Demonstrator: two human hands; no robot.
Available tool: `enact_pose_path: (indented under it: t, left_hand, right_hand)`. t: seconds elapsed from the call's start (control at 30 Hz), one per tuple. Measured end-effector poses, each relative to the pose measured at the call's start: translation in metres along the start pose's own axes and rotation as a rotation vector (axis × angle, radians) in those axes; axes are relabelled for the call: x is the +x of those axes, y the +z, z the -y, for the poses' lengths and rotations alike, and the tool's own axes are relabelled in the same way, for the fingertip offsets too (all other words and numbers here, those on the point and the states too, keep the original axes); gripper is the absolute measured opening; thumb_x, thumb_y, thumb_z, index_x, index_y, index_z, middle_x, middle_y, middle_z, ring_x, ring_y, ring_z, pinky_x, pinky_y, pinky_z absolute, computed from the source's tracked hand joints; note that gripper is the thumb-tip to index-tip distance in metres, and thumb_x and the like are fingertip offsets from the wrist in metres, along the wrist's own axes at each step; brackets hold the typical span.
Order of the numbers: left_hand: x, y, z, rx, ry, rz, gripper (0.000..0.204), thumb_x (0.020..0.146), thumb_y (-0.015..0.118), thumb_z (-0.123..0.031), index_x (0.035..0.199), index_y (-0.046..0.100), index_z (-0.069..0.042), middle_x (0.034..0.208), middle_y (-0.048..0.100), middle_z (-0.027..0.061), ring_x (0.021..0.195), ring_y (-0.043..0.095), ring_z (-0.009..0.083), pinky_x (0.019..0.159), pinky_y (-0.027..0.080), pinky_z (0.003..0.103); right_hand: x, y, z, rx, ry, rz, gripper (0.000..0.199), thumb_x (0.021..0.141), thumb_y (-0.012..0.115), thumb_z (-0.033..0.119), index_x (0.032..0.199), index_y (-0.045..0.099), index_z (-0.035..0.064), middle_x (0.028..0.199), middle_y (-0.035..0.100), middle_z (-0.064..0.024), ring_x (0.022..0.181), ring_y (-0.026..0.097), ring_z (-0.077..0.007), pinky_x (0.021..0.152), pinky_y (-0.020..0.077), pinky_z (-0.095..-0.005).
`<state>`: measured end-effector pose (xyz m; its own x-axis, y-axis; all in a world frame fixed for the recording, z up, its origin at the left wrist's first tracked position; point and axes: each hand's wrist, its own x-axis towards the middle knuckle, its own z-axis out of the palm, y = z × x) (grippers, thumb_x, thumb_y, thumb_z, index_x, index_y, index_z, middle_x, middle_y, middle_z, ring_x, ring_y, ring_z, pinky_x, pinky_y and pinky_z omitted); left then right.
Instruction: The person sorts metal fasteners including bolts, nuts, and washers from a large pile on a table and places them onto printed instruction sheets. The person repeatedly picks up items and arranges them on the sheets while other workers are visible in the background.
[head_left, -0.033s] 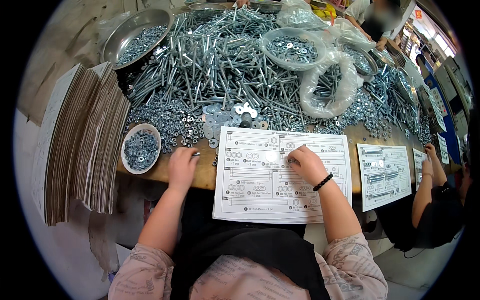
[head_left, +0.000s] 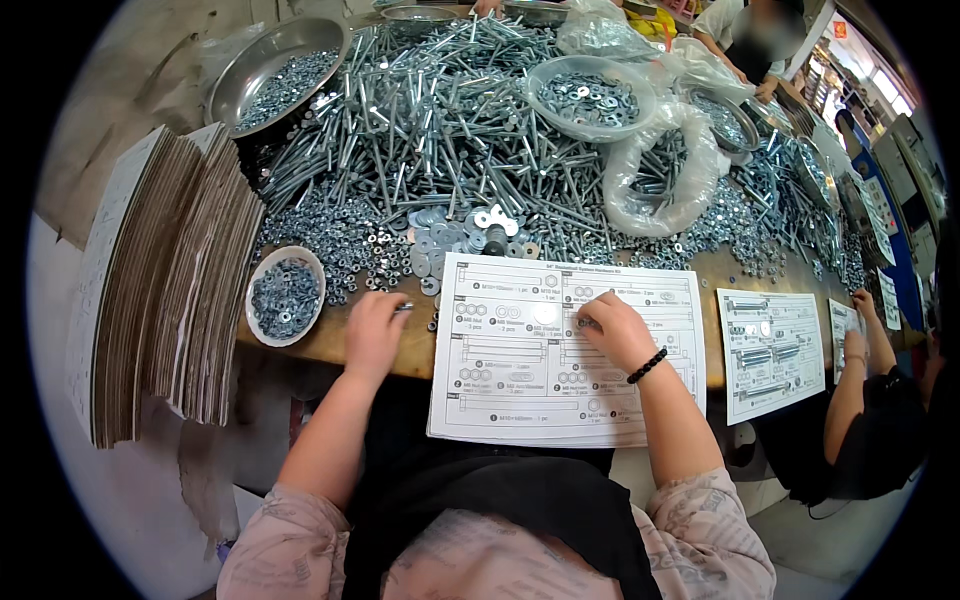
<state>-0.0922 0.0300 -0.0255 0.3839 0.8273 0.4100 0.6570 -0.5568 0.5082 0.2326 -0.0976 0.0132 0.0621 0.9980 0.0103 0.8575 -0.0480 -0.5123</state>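
Silver bolts (head_left: 430, 120), white printed sheet (head_left: 520, 400)

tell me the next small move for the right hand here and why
Probably release the small piece onto the printed outline under the fingertips: the right hand rests on the printed sheet, pressing near a drawn part, while the left hand sits by loose nuts.

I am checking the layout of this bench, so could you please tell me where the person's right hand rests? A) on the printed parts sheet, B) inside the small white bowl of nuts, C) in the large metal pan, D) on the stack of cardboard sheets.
A: the right hand, with a black bead bracelet at its wrist, lies on the printed parts sheet, far from the small white bowl.
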Motion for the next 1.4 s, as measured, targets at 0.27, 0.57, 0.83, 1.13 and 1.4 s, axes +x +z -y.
enact_pose_path:
  t: [0.27,0.57,0.83,1.13,1.4]
  left_hand:
    - [0.038,0.023,-0.053,-0.028,0.425,0.254,0.016,0.071,0.066,-0.015,0.085,0.063,-0.011,0.084,0.058,0.0026,0.083,0.055,0.0218,0.075,0.039,0.035]
    - [0.041,0.025,-0.046,-0.077,0.280,0.402,0.017,0.071,0.066,-0.019,0.086,0.064,-0.010,0.086,0.057,0.0040,0.085,0.055,0.0234,0.076,0.042,0.036]
    - [0.040,0.030,-0.041,-0.142,0.318,0.313,0.021,0.069,0.067,-0.017,0.087,0.064,-0.007,0.085,0.059,0.0065,0.082,0.057,0.0258,0.073,0.045,0.036]
    - [0.030,-0.057,0.002,-0.022,0.034,-0.001,0.018,0.071,0.065,-0.014,0.087,0.061,-0.008,0.085,0.057,0.0081,0.082,0.055,0.0289,0.072,0.044,0.042]
    - [0.032,-0.113,0.087,0.508,-0.033,0.154,0.012,0.070,0.066,-0.014,0.082,0.065,-0.012,0.082,0.056,0.0061,0.083,0.056,0.0263,0.073,0.043,0.040]
  right_hand:
    - [-0.011,-0.007,0.010,0.188,0.120,-0.045,0.023,0.075,0.065,0.010,0.096,0.061,0.0049,0.089,0.056,-0.0095,0.074,0.059,-0.0224,0.069,0.0485,-0.0315]
    - [-0.020,-0.010,0.006,0.230,0.133,-0.136,0.020,0.075,0.067,0.010,0.092,0.061,0.0024,0.083,0.056,-0.0083,0.068,0.056,-0.0192,0.061,0.0464,-0.0288]
    - [-0.019,-0.001,0.002,0.242,0.005,-0.221,0.016,0.072,0.064,0.000,0.087,0.059,0.0014,0.080,0.054,-0.0096,0.064,0.053,-0.0211,0.058,0.0445,-0.0281]
    - [-0.016,-0.003,0.009,0.244,0.038,-0.198,0.020,0.071,0.064,-0.003,0.089,0.059,0.0011,0.081,0.053,-0.0066,0.065,0.052,-0.0157,0.060,0.0439,-0.0260]
    - [-0.013,0.000,0.011,0.264,0.033,-0.188,0.019,0.071,0.062,-0.004,0.089,0.059,0.0010,0.080,0.053,-0.0066,0.064,0.051,-0.0152,0.060,0.0435,-0.0257]
